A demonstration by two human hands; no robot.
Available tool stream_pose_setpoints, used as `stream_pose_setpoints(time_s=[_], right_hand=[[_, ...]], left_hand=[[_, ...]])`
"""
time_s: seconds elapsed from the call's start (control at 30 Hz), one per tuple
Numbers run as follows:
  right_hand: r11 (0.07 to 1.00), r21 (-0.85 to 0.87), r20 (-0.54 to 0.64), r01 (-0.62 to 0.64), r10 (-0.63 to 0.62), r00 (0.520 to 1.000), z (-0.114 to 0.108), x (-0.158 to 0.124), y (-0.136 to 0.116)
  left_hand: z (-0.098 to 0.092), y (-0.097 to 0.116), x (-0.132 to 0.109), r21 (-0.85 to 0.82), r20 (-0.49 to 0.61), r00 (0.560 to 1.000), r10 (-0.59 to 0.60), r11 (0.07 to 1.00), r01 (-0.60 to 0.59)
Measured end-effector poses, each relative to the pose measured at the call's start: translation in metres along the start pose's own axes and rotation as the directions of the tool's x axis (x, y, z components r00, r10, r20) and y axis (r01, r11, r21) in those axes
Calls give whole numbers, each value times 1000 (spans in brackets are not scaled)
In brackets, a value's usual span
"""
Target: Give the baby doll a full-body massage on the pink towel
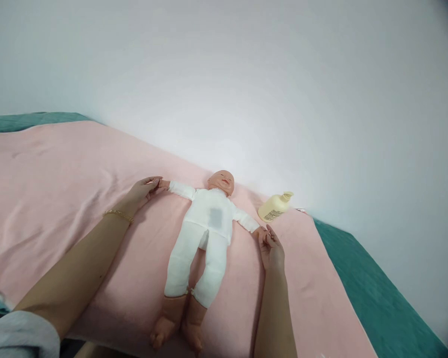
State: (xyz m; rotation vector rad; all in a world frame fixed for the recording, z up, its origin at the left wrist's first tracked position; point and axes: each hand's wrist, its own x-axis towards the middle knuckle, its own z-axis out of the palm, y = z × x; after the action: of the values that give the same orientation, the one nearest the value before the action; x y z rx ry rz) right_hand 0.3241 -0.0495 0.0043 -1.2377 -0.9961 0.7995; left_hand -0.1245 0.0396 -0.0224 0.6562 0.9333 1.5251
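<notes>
A baby doll (212,214) in a white cloth suit lies on its back with both arms stretched out sideways and its bare feet toward me. A grey patch (215,218) marks its chest. My left hand (144,190) has its fingers closed around the doll's hand on the left side. On the other side, my right hand (272,247) pinches the doll's other hand. Just beyond my right hand stands a pale yellow pump bottle (275,207), slightly tilted in view, with dark print on its side.
Under the doll spreads a pink blanket (127,278), wrinkled at the left. Green cloth (373,278) shows beyond its right edge and at the far left. A plain white wall (224,84) rises right behind the doll's head and the bottle.
</notes>
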Motion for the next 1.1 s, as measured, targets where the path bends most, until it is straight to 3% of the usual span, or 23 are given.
stream_pose_setpoints(time_s=[0.23,0.5,0.63,0.73,0.97,1.1], right_hand=[[1000,-19,36,12,-11,999,12,-8,-14],[999,-21,91,34,-32,995,89,22,-20],[999,3,82,35,-36,996,107,33,-20],[999,35,52,29,-31,998,97,27,-17],[993,117,-75,-19,28,997,23,-2,-5],[984,168,-158,-61,88,984,0,-3,7]], left_hand=[[0,1,0,-16,21,1000,8,1000,-8],[2,2,-2,-11,29,999,20,1000,-20],[3,3,-4,22,21,999,27,999,-28],[2,3,-4,61,38,999,36,997,-38],[5,5,-8,82,36,998,51,995,-54],[9,6,-9,74,20,998,55,996,-56]])
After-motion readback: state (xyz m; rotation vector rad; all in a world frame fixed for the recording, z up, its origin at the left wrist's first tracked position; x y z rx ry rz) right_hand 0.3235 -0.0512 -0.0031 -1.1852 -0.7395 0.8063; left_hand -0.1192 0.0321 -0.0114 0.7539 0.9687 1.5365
